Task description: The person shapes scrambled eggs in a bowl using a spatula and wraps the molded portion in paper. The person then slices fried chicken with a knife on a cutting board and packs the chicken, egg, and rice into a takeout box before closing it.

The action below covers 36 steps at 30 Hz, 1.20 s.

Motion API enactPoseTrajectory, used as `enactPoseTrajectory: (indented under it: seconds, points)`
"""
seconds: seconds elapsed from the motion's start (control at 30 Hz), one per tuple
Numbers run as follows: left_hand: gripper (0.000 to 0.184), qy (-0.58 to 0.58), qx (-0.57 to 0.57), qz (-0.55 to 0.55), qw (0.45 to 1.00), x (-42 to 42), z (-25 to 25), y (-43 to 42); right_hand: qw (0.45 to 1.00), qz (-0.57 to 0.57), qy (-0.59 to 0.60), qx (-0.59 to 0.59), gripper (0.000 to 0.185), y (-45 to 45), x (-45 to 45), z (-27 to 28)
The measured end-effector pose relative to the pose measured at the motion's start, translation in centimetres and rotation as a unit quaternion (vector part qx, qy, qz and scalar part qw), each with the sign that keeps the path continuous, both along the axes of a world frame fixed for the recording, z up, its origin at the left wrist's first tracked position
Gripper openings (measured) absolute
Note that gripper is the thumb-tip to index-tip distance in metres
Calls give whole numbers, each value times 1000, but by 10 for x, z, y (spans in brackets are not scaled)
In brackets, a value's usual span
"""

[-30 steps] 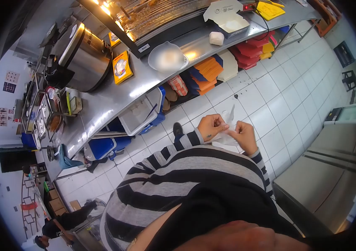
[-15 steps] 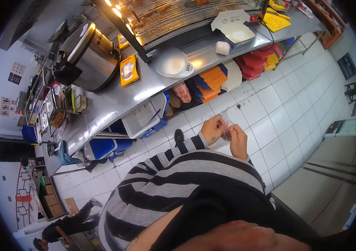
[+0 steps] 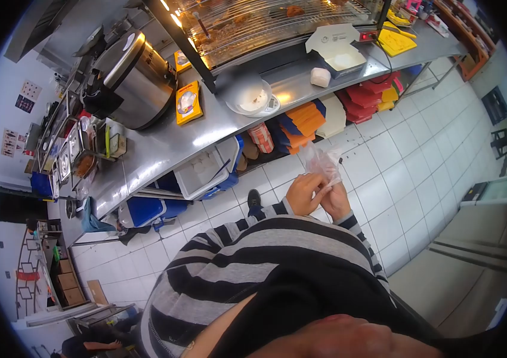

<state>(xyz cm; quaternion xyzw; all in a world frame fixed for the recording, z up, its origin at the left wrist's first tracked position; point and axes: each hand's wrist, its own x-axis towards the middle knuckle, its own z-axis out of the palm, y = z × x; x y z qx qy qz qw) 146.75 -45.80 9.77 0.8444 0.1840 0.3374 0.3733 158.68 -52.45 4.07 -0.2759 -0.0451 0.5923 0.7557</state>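
Observation:
A thin clear plastic bag (image 3: pixel 319 162) rises from between my two hands, over the tiled floor. My left hand (image 3: pixel 305 194) is closed on the bag's lower part, its fingers curled toward the other hand. Touching it from the right, my right hand (image 3: pixel 336 200) also has its fingers closed on the plastic. Beyond them on the steel counter (image 3: pixel 197 131) stands a scale (image 3: pixel 271 105) with a clear bowl (image 3: pixel 252 98) on it. A small white block (image 3: pixel 320 77) and an open white box (image 3: pixel 343 58) lie farther right.
A large steel pot (image 3: pixel 131 83) and a yellow box (image 3: pixel 188 102) stand on the counter's left, beside a lit glass food warmer (image 3: pixel 265 24). Folded orange cartons (image 3: pixel 302 122) fill the shelf below. Steel fridges (image 3: pixel 474 238) are at right. Another person (image 3: pixel 95 345) is at lower left.
The bag has risen and spread above my hands, which have come together around its lower part. The other person has moved lower in view. The counter appears slightly farther right.

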Motion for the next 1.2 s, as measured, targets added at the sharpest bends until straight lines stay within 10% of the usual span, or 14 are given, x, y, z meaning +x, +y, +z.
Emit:
enactPoseTrajectory:
  seconds: [0.1,0.5,0.87,0.93,1.07,1.2]
  points:
    - [14,10,-31,-31,999,0,-9,1,992,10,-125,-10,47,3,10,-23]
    - [13,-1,-74,-16,997,-1,-10,51,979,-56,110,161,57,86,16,66]
    - [16,85,-132,-203,967,-11,21,169,986,-31,-153,54,78,233,19,78]
    - [27,-36,64,-38,997,-15,40,207,986,-39,-152,59,78,256,23,84]
    - [47,-169,111,309,929,-15,84,331,967,-61,-233,79,78,290,20,117]
    - [47,-193,84,268,940,-14,106,404,951,-75,-291,74,86,318,12,142]
